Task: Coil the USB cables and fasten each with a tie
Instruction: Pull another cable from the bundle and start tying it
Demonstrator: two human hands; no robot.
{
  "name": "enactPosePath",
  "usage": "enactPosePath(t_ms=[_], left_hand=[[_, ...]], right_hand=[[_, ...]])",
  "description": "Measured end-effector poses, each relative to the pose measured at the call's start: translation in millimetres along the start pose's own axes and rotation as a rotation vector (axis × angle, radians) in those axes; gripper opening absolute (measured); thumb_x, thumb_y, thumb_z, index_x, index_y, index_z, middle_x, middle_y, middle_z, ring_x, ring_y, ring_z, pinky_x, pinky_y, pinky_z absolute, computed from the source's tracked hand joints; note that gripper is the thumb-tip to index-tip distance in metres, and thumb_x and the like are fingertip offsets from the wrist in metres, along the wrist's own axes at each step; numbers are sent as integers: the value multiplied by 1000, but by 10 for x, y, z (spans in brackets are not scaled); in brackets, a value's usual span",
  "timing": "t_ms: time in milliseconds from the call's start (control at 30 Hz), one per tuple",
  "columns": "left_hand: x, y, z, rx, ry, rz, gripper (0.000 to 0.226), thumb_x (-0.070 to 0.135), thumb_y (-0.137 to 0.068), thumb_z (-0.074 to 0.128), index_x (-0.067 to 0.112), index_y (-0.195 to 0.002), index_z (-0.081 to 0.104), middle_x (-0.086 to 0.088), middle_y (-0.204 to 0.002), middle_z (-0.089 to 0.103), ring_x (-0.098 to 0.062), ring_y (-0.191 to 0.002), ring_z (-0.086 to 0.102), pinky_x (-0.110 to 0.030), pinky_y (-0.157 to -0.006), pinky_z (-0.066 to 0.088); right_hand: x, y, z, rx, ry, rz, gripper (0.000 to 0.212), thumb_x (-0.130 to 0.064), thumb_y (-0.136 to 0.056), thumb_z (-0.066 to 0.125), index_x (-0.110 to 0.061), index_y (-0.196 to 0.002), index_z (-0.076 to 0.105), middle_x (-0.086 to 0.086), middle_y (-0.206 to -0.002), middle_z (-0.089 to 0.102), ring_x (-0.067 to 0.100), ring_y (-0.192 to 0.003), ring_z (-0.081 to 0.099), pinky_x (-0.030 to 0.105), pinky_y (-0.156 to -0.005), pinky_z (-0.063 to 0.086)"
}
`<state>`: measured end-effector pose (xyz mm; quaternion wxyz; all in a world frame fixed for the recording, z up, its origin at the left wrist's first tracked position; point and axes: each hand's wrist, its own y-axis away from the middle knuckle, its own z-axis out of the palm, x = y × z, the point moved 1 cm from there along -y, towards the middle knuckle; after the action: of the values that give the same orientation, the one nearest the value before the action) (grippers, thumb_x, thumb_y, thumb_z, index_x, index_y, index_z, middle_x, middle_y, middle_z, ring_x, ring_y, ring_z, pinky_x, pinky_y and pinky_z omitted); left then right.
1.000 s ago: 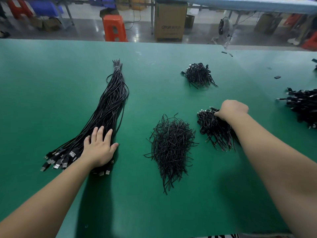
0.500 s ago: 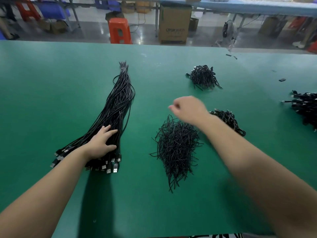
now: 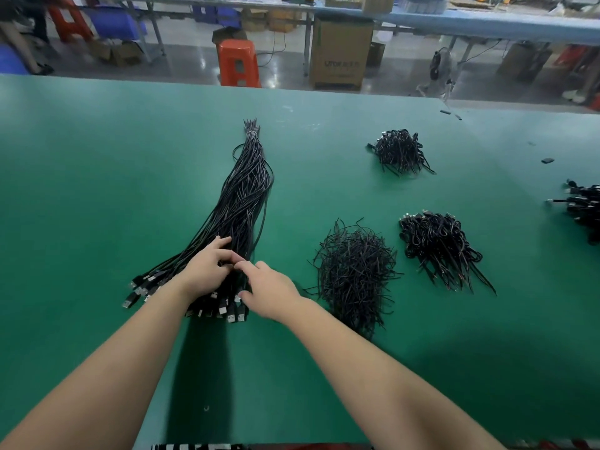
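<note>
Both hands meet on the long bundle of USB cables (image 3: 237, 216) lying left of centre on the green desk (image 3: 81, 190). The left hand (image 3: 204, 271) has its fingers curled into the strands, and the right hand (image 3: 269, 293) pinches strands beside it; a loose pile of ties (image 3: 355, 274) sits just right

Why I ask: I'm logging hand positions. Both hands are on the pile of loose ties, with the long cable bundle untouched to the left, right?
Not quite. The head view shows both the left hand and right hand on the long cable bundle; the pile of loose ties lies untouched to their right.
</note>
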<state>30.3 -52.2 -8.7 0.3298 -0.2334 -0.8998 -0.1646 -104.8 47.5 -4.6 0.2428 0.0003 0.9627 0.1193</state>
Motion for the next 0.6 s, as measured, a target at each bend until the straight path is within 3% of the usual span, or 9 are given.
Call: enactPosePath(t_ms=[200, 333, 467, 600], left_hand=[[5, 19, 11, -17, 33, 23, 35, 7, -88, 72, 40, -79, 72, -5, -161, 31, -18, -153, 12, -34, -122, 9], [14, 25, 30, -19, 51, 2, 24, 12, -88, 73, 35, -86, 75, -4, -162, 29, -16, -153, 9, -34, -121, 7], [22, 26, 53, -29, 51, -4, 18, 17, -84, 79, 35, -86, 74, -3, -163, 27, -16, -153, 7, -34, -121, 8], [11, 14, 62, -21, 45, -9, 19, 18, -81, 82, 33, -88, 73, -2, -162, 27, -15, -153, 6, -38, -122, 9]], right_hand=[[39, -41, -47, 22, -13, 11, 37, -13, -97, 48, -20, -133, 52, 7, -123, 53, 31, -104, 60, 39, -79, 48], [89, -22, -113, 159, 48, -21, 17, -20, -97, 56, -14, -113, 55, 7, -112, 58, 33, -94, 62, 37, -70, 43], [163, 58, -182, 290, 28, -9, 20, -29, -104, 45, -13, -112, 54, 5, -107, 60, 31, -85, 62, 38, -66, 45], [214, 177, -291, 353, -208, -2, 36, -40, -108, 33, -18, -118, 60, 1, -109, 62, 27, -94, 61, 39, -81, 48]])
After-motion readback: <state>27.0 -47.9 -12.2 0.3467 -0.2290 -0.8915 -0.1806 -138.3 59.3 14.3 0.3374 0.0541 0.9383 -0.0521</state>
